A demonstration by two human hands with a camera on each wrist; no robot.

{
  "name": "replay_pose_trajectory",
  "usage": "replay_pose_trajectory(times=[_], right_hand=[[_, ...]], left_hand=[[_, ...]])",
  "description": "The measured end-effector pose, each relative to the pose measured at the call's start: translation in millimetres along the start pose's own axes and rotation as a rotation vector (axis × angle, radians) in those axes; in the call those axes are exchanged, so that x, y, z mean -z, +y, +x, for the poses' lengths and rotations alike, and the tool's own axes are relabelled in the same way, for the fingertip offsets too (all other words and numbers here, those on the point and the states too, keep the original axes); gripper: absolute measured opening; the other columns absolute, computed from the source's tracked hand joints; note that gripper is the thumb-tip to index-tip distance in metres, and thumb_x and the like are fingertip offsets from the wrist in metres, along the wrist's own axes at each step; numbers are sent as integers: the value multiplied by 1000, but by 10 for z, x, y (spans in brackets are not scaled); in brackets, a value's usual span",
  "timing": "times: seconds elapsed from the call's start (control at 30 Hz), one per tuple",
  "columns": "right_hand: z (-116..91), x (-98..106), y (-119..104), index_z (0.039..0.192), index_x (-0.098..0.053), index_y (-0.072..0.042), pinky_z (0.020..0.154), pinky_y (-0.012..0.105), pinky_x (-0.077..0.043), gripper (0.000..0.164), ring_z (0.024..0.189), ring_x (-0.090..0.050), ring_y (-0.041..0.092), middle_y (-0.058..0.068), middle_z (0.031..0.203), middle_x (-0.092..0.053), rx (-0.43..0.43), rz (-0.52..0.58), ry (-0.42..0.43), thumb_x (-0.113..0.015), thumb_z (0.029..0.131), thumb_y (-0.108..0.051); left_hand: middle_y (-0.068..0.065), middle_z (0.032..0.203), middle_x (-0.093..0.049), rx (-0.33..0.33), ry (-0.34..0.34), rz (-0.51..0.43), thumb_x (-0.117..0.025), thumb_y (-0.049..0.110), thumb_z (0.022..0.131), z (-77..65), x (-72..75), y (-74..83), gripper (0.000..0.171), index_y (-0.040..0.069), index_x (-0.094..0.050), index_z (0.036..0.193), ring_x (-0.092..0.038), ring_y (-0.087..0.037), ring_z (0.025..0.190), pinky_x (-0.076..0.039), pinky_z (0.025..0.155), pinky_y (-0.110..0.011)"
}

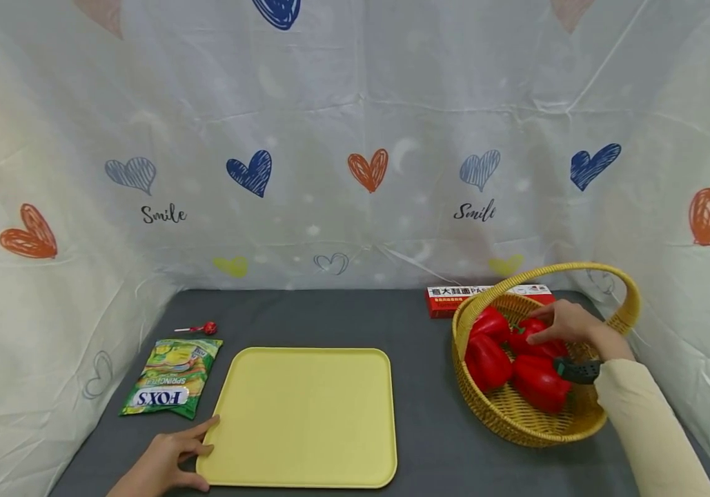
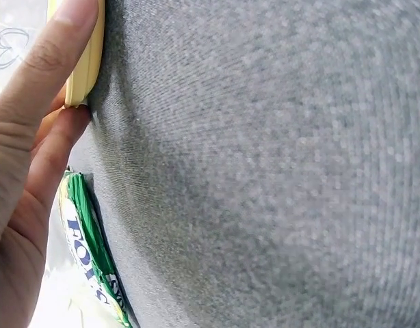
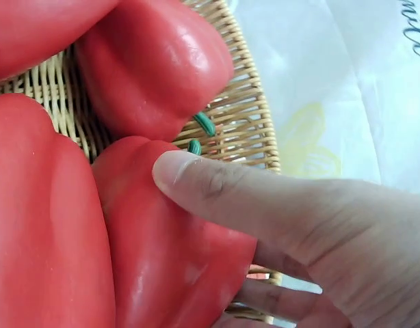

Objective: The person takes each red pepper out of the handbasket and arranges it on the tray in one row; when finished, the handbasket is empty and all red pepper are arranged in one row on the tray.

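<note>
A yellow tray [image 1: 299, 417] lies flat on the grey cloth. My left hand [image 1: 165, 455] touches its left edge and near-left corner, fingers fairly straight and spread; the left wrist view shows the thumb and a fingertip against the tray rim [image 2: 87, 75]. At the right, my right hand [image 1: 568, 323] reaches under the handle of a yellow wicker basket [image 1: 472, 393]. It grips a red bell pepper [image 3: 176, 239], the thumb on one side and the other fingers partly hidden behind it. Several more red bell peppers [image 1: 541, 383] lie in the basket around it.
Left of the tray lie a green FOX'S candy bag [image 1: 174, 376] and a red lollipop [image 1: 208, 328]. A red and white pasta box [image 1: 444, 301] stands behind the basket. A white curtain with hearts [image 1: 361, 228] encloses the back and sides.
</note>
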State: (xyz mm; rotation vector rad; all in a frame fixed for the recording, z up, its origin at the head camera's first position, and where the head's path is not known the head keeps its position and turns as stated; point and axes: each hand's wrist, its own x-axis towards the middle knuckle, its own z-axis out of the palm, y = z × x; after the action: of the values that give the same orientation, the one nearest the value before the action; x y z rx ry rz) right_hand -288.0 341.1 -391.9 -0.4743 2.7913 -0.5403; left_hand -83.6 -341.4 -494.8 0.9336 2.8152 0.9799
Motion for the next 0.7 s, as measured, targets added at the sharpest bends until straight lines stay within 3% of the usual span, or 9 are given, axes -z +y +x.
replay_pose_trajectory(times=[0.13, 0.37, 0.7], right_hand=[[-24, -28, 53, 119, -64, 7, 71, 36, -51, 61, 86, -57, 22, 17, 102, -69, 17, 64, 15, -81, 77, -33], [-91, -77, 100, 118, -65, 5, 86, 51, -51, 59, 108, -58, 43, 26, 116, -63, 14, 163, 69, -81, 77, -33], [-150, -136, 91, 123, -57, 13, 89, 52, -49, 65, 114, -52, 49, 34, 121, -57, -23, 232, 127, -81, 78, -29]], left_hand=[[-24, 128, -57, 29, -13, -30, -81, 38, 68, -8, 0, 11, 47, 2, -75, 97, -54, -2, 109, -50, 72, -9], [-20, 131, -56, 45, -12, -52, -81, 38, 68, -24, -8, 14, 50, -1, -75, 98, -55, -1, 107, -51, 72, -12], [-25, 129, -56, 53, 13, -74, -80, 41, 69, -22, -12, 36, 47, 3, -75, 96, -52, 0, 110, -53, 71, -14]])
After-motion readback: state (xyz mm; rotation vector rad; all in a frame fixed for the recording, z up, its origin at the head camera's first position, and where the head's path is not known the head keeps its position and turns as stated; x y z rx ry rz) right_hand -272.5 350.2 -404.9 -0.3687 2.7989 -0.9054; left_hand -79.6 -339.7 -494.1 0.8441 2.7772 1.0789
